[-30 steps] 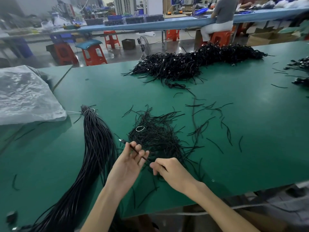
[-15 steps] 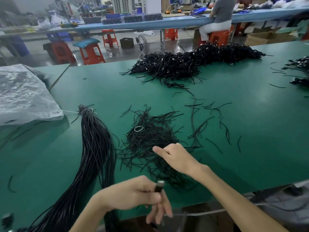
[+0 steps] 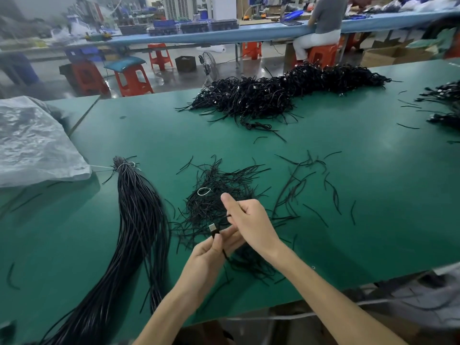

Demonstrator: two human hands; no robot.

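Looks like the tie-up step to me. The left hand point(image 3: 206, 260) is pinching a cable point(image 3: 225, 253) just under its plug point(image 3: 213, 229), low centre of the frame, with the plug pointing up and held above the tabletop point(image 3: 361, 207). The right hand point(image 3: 250, 224) is right against it, fingers curled and thumb up. It seems to pinch a thin black tie point(image 3: 227, 216), but that's tiny so I'm not 100% sure. Both hands hover over the tie pile point(image 3: 214, 195) mid-frame. The bundle point(image 3: 137, 220) runs down the left and the heap point(image 3: 273, 98) sits upper centre. Next move, I'd guess: gather the cable into loops, then wrap the tie round and twist it tight without dropping the plug.
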